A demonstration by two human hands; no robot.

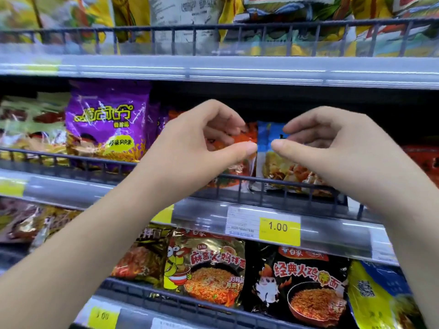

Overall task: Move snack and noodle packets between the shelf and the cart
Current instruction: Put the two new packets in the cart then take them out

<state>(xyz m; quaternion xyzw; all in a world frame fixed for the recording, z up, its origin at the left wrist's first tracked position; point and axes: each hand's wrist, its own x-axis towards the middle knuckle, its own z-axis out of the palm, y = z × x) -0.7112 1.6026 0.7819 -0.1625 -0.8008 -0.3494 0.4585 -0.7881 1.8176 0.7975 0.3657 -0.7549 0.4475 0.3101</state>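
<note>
My left hand is raised in front of an orange-red noodle packet that stands on the middle shelf. Its fingers are curled and apart from the thumb, with nothing between them. My right hand mirrors it in front of a blue noodle packet right beside the orange one. Both thumb tips nearly meet over the seam between the two packets. Each hand hides much of its packet. No cart is in view.
A low dark wire rail fronts the middle shelf. A purple packet stands to the left. Below a yellow 1.00 price tag sit black noodle packets. Yellow bags fill the top shelf.
</note>
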